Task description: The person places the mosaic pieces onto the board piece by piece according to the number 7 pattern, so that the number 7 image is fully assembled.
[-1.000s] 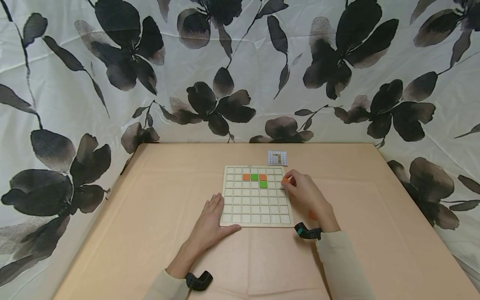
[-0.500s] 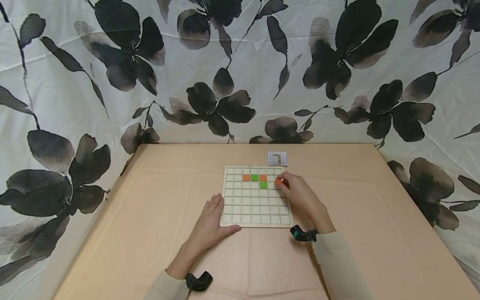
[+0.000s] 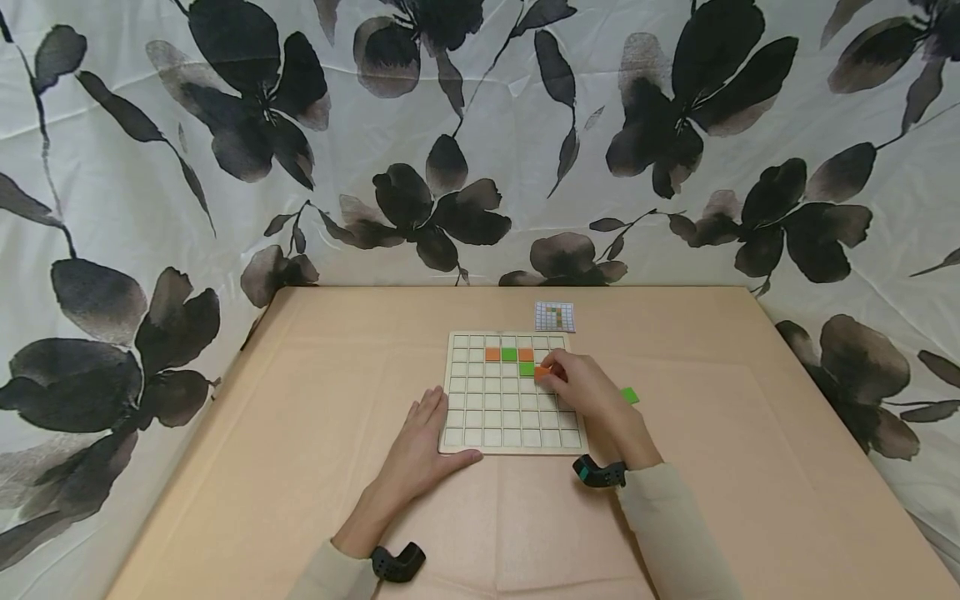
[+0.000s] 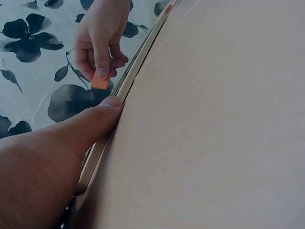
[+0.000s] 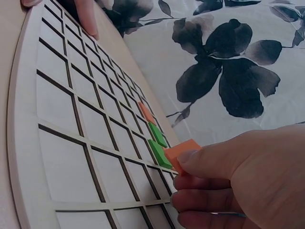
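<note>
A pale wooden grid board (image 3: 491, 418) lies on the table with two orange and two green square tiles in its upper cells. Over its right half, my right hand (image 3: 592, 390) pinches an orange tile (image 3: 541, 373) between thumb and fingers. The right wrist view has this orange tile (image 5: 183, 150) tilted, right beside a green tile (image 5: 160, 153) set in the grid. My left hand (image 3: 414, 442) rests at the board's lower left corner, fingers along the left edge. Its thumb (image 4: 102, 112) lies against the near edge in the left wrist view.
Behind the board lies a small card (image 3: 554, 317) printed with a coloured grid pattern. A loose green tile (image 3: 629, 395) shows past my right hand. An orange piece (image 4: 168, 8) appears beyond the board's edge. A floral cloth (image 3: 480, 142) hangs behind the table.
My right hand has carried the orange tile left from the board's right edge, up to the lower green tile. A loose green tile has come into view behind it. The left hand stays put.
</note>
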{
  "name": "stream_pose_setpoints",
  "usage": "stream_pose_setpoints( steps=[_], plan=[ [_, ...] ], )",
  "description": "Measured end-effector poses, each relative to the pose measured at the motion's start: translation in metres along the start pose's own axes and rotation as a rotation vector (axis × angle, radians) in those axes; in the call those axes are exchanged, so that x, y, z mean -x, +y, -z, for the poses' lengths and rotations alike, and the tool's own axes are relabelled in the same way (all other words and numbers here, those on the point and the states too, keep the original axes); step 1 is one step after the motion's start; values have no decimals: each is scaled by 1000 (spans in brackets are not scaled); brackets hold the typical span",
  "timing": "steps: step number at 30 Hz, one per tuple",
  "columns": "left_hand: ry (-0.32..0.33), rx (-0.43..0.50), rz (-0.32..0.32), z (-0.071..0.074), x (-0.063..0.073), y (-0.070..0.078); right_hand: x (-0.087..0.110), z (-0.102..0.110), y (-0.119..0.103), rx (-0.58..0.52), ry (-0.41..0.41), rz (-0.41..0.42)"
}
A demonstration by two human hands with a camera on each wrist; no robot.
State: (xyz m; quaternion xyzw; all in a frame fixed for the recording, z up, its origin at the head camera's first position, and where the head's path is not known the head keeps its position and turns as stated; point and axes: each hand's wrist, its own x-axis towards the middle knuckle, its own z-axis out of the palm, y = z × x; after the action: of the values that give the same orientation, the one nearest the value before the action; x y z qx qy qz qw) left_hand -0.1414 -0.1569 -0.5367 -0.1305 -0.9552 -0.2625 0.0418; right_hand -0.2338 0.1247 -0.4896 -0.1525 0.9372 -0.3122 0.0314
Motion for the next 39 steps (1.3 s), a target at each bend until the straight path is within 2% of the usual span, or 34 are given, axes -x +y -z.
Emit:
stream_pose_setpoints(
  steps=[10,39],
  plan=[
    [-2,-1,2,0,0,0,-1,-10,-4,38,-5,54],
    [5,-7,-2,-1,0,0,-1,-21,-9,138,22,104]
  ],
)
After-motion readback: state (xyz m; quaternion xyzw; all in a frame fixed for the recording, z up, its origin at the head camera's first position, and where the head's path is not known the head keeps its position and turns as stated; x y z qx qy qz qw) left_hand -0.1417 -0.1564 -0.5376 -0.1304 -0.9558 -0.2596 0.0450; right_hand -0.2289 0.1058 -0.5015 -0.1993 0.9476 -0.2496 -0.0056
